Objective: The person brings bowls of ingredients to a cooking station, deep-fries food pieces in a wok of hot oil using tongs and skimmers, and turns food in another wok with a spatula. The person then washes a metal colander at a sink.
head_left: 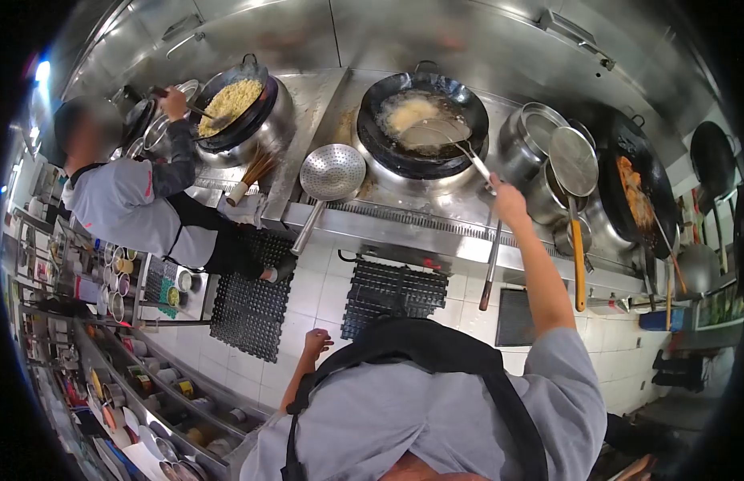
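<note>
My right hand (pixel 510 202) is closed around the handle of a wire strainer (pixel 436 133), whose round mesh head lies in the bubbling oil of the middle wok (pixel 376 90). Pale yellow food (pixel 413 115) floats in that oil, beside the mesh. My left hand (pixel 316 343) hangs low near my side, over the floor, its fingers loosely apart and nothing in them. A perforated metal ladle (pixel 332 172) rests on the stove edge to the left of the wok, handle toward me.
At left a co-worker (pixel 139 200) stirs yellow food in another wok (pixel 266 84). To the right are metal pots (pixel 516 152), a strainer with a yellow handle (pixel 578 264) and a wok (pixel 664 184) with orange-brown food. Black mats (pixel 396 297) lie on the floor.
</note>
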`<state>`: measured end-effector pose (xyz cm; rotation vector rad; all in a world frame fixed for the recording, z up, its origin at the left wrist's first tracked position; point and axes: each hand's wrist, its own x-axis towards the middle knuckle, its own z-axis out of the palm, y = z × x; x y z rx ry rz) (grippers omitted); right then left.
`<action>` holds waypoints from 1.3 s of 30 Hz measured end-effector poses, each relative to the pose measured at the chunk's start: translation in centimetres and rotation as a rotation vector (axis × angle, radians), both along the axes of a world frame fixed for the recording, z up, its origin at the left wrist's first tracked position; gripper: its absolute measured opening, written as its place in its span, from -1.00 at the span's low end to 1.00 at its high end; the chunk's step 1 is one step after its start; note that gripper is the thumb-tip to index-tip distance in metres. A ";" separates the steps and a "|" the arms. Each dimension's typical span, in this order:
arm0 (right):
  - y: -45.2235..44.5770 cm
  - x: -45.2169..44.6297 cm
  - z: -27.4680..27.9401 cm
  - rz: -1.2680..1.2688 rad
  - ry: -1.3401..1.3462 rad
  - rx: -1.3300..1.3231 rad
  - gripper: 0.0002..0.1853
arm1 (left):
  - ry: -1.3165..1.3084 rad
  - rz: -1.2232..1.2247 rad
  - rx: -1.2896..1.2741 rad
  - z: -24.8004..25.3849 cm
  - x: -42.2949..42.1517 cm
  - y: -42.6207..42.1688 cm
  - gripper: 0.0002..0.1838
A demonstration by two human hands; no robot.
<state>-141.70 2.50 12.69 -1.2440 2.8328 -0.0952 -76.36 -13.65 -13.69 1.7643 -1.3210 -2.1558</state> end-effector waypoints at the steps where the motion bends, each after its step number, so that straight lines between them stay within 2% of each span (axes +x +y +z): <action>1: -0.3 1.5 4.1 0.002 0.029 0.015 -0.26 | -0.004 0.023 -0.012 -0.8 1.4 0.2 -0.87; 2: -0.4 2.6 7.3 0.005 0.057 0.032 -0.31 | -0.005 -0.220 -0.179 -2.2 3.1 -0.2 -0.85; 3: -0.8 2.5 8.6 0.015 0.032 0.050 -0.47 | -0.007 -0.463 -0.340 -3.9 5.1 -0.4 -0.83; 5: -1.0 1.9 11.4 0.033 0.056 0.009 -0.49 | 0.022 -0.585 -0.600 -5.9 7.5 1.9 -0.79; 6: -1.5 1.1 12.3 0.045 0.073 -0.021 -0.48 | 0.053 -0.457 -0.705 -6.5 7.6 3.2 -0.78; 8: -2.1 -1.7 12.7 0.143 0.093 -0.075 -0.50 | -0.075 -0.412 -0.617 -8.4 7.6 4.1 -0.72; 9: -2.0 -2.8 12.5 0.192 0.099 -0.101 -0.51 | -0.234 -0.498 -0.413 -9.7 8.1 3.5 -0.69; 10: -1.7 -4.0 11.6 0.243 0.106 -0.133 -0.51 | -0.248 -0.431 -0.255 -8.5 7.3 2.9 -0.72; 12: -1.8 -6.0 10.3 0.347 0.129 -0.200 -0.51 | -0.079 -0.118 0.029 -5.6 4.8 0.9 -0.77; 15: -1.5 -3.0 14.3 0.124 -0.244 -0.130 -0.54 | 0.255 0.133 0.092 -1.8 0.5 -4.0 -0.86; 17: -1.0 -2.8 14.6 0.002 -0.390 -0.114 -0.56 | 0.603 0.123 -0.163 0.3 -2.2 -8.5 -0.54; 18: -0.7 -3.3 14.3 -0.052 -0.444 -0.113 -0.56 | 0.688 0.350 0.132 -0.4 -3.6 -12.4 -0.46; 19: -0.4 -4.1 13.4 -0.027 -0.454 -0.136 -0.59 | 0.562 0.456 0.136 3.6 -6.3 -14.2 -0.50; 20: 0.1 -5.3 11.7 -0.003 -0.465 -0.158 -0.62 | 0.687 0.442 0.132 6.6 -7.8 -15.5 -0.66; 21: 0.2 -6.1 10.7 0.022 -0.474 -0.180 -0.65 | 0.637 0.442 0.088 8.3 -9.6 -17.0 -0.56; 24: 0.0 -4.4 12.0 -0.080 -0.610 -0.218 -0.75 | 0.627 0.250 0.126 11.2 -13.4 -20.1 -0.60; 27: 0.5 -5.4 10.3 0.001 -0.772 -0.278 -0.89 | 0.588 0.112 0.173 11.9 -16.1 -21.2 -0.68; 30: 0.5 -5.1 8.4 -0.007 -0.784 -0.302 -0.93 | 0.483 -0.008 0.129 13.9 -18.8 -20.1 -0.75; 34: 0.2 -3.8 7.5 0.011 -0.806 -0.367 -0.91 | 0.358 0.016 0.008 14.8 -21.5 -17.6 -0.80; 39: -1.0 -1.4 6.8 -0.030 -0.749 -0.394 -0.86 | 0.406 0.080 -0.057 16.2 -21.9 -15.1 -0.84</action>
